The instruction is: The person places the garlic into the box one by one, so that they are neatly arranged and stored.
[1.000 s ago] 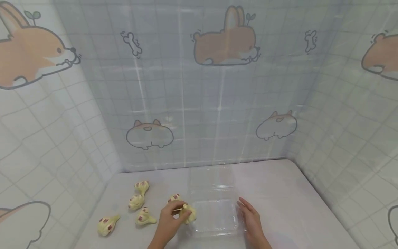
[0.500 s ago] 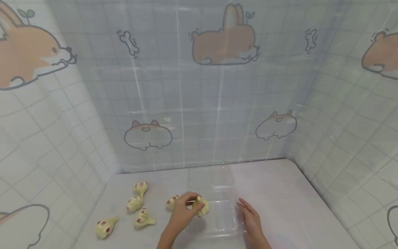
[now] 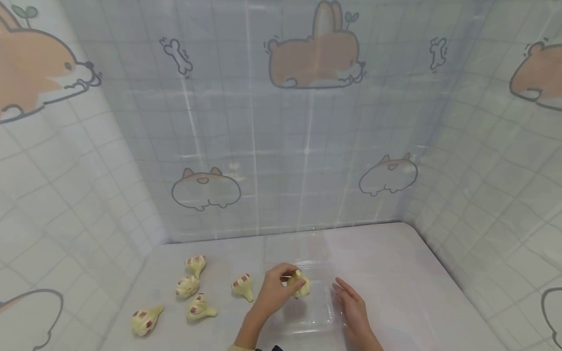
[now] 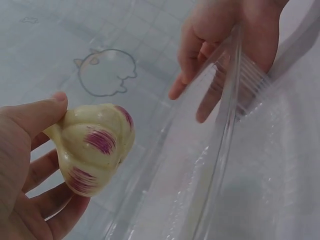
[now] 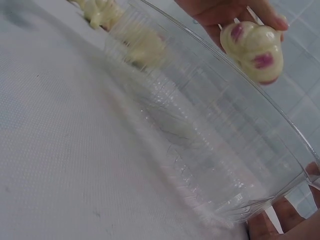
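Observation:
In the head view my left hand [image 3: 276, 288] pinches a garlic bulb [image 3: 300, 285] by its stem side, over the clear plastic container [image 3: 307, 325]. The left wrist view shows this cream bulb [image 4: 97, 145] with purple streaks, thumb at its neck and fingers beneath. From the right wrist view, the bulb [image 5: 255, 52] hangs at the container's rim. My right hand [image 3: 353, 312] rests along the container's right side with its fingers straight. Those fingers [image 5: 287, 215] appear at the container's corner in the right wrist view.
Several more garlic bulbs lie on the white table left of the container, the nearest bulb [image 3: 243, 286] beside my left hand. The container's clear lid [image 3: 295, 247] lies folded back behind it. A curtain [image 3: 281, 126] with cartoon dogs encloses the table's back and sides.
My left hand has carried the garlic bulb rightward from the container's left edge to above its middle, uncovering another bulb on the table. The right hand stays at the container's side.

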A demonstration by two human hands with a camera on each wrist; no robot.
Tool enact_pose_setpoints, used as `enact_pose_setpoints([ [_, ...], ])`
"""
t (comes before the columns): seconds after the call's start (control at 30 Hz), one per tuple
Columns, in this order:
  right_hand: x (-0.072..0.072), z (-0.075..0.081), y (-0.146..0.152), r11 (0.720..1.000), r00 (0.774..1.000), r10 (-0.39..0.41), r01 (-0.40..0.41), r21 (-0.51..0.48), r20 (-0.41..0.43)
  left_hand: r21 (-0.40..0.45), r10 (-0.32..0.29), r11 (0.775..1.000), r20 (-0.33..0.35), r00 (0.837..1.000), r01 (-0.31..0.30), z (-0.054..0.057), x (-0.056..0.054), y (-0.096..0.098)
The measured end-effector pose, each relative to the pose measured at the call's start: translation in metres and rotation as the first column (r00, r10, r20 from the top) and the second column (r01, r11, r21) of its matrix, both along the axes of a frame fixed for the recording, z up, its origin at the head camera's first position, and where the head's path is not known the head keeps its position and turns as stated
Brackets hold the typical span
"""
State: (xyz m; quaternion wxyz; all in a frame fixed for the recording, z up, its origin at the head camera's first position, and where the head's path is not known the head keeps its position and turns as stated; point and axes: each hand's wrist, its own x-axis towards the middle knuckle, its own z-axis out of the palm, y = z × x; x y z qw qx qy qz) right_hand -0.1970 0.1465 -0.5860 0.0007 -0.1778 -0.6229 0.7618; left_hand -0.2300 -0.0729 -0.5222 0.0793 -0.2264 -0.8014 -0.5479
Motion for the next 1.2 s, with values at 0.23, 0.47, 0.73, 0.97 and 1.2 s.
enact_pose_setpoints([
  [0.23,0.000,-0.001,0.001,1.000,1.000,-0.009,0.009,0.003,-0.003,0.013,-0.024,1.000,-0.036,0.999,0.025,-0.010,-0.010,0.015],
  [0.47,0.001,0.000,0.002,1.000,1.000,0.002,-0.002,0.008,-0.010,0.004,-0.033,0.999,-0.030,0.999,0.033,-0.014,-0.017,0.029],
  [0.73,0.003,0.000,0.003,1.000,0.999,0.018,-0.018,-0.007,-0.029,-0.049,-0.042,0.998,-0.069,0.997,0.038,-0.018,-0.023,0.038],
  [0.97,0.002,0.000,0.002,1.000,1.000,0.008,-0.008,0.023,-0.005,-0.084,-0.043,0.996,-0.029,0.999,0.041,-0.022,-0.030,0.046],
  [1.2,0.000,-0.001,0.002,1.000,1.000,0.006,-0.006,0.029,0.002,-0.099,-0.029,0.995,-0.002,1.000,0.029,-0.025,-0.033,0.052],
])
